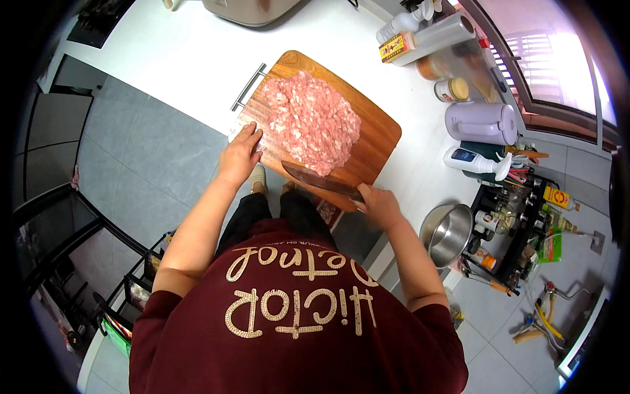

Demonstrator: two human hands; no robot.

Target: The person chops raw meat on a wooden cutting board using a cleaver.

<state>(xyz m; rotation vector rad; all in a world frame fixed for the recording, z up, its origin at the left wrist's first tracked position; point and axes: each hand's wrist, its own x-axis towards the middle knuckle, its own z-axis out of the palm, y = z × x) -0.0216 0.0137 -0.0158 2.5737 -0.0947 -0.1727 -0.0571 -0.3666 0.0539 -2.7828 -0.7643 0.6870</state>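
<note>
Minced pink meat (310, 118) lies in a wide mound on a wooden cutting board (377, 141), which sits at an angle on the white counter. My right hand (380, 205) is closed around the handle of a kitchen knife. The dark knife blade (315, 178) points left across the near part of the board, low against the meat's near edge. At the board's near left corner, my left hand (241, 155) rests with its fingers stretched out on the edge, apart from the meat. Its palm side is hidden.
A metal bar handle (249, 87) borders the board's left side. Right of the board are a steel bowl (447, 234), a lilac kettle (482, 123), a spray bottle (474, 162) and a lidded jar (451, 89). A rounded appliance (252, 10) stands at the back. The counter's edge (177, 105) runs along the left.
</note>
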